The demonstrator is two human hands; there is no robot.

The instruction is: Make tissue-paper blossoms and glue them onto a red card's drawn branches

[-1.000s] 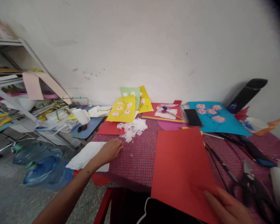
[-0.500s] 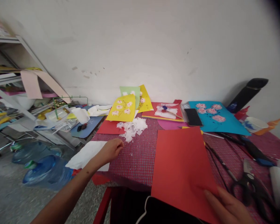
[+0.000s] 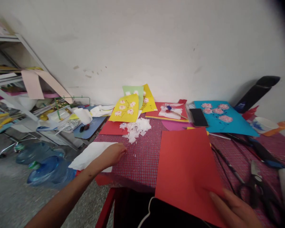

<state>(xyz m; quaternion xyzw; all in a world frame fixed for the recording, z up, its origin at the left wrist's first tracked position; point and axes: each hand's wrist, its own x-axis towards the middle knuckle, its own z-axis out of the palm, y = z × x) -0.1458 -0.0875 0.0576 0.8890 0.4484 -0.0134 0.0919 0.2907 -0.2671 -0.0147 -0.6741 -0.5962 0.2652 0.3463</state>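
Note:
My left hand [image 3: 114,154] is low over the checked tablecloth [image 3: 142,164], by the table's front left. Its fingers are curled together, and I cannot make out whether anything is between them. Under its wrist lies white paper [image 3: 91,155]. Beyond the fingers sits a heap of torn white paper bits [image 3: 137,128], with a few crumbs scattered on the cloth. At the lower right, my right hand [image 3: 235,207] grips the corner of a red sheet of paper [image 3: 185,167], thumb on top. The sheet slants over the table's front edge and is bent near the thumb.
Yellow flower pictures [image 3: 124,109] stand behind the heap. A blue flower picture [image 3: 220,118], a phone [image 3: 199,117] and a bowl [image 3: 264,125] are at the back right. Scissors [image 3: 257,186] lie beside my right hand. Water bottles [image 3: 49,169] rest on the floor at left.
My left hand has dipped slightly, its fingers now pointing more toward the tablecloth. My right hand keeps its grip on the red sheet. The view has shifted a little.

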